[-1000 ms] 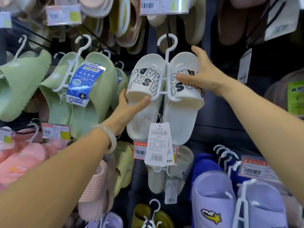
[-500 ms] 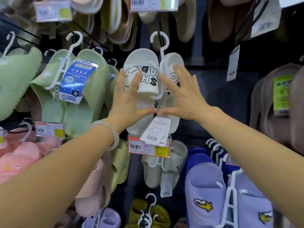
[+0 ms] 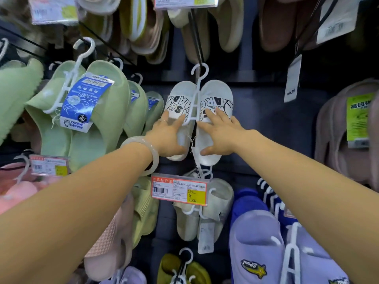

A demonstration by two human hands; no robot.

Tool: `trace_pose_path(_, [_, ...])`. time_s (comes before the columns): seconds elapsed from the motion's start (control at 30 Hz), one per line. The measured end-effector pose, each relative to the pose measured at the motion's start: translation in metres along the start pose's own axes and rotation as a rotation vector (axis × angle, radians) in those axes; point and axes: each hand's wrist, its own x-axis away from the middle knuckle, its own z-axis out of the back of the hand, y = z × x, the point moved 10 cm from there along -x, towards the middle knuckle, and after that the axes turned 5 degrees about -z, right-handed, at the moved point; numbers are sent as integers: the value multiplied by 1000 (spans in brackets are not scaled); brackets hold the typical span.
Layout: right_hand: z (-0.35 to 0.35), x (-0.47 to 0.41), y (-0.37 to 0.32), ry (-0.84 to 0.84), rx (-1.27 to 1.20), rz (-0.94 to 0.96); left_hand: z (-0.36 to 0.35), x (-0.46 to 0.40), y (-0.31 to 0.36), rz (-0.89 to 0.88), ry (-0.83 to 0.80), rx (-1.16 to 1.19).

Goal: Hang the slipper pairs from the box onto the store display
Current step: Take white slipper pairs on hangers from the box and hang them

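A white slipper pair (image 3: 217, 94) with black lettering hangs on a white plastic hanger (image 3: 197, 93). The hanger's hook is over a black display peg (image 3: 195, 35) at the middle of the rack. My left hand (image 3: 166, 136) lies flat on the left slipper, fingers straight and thumb by its heel. My right hand (image 3: 222, 134) lies flat on the right slipper in the same way. The pair sits far back on the peg, close to the dark wall panel. The box is out of view.
Green slipper pairs (image 3: 98, 119) with blue tags hang to the left and pink ones (image 3: 18, 193) at lower left. Purple pairs (image 3: 256, 238) hang at lower right and mauve ones (image 3: 336, 140) at right. A red and yellow price label (image 3: 179, 189) sits just below my hands.
The white pair has slid back along the peg toward the wall. My hands went from holding its sides to lying flat on the slippers. Its paper tag has swung out of sight.
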Motion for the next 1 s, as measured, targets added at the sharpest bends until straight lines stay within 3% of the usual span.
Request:
trace_pose_path(0.5, [11, 18, 5, 9, -25, -33, 5, 15, -5, -13, -29, 57])
trace_pose_path(1.0, [73, 101, -67, 121, -230, -72, 66, 116, 5, -173, 149, 93])
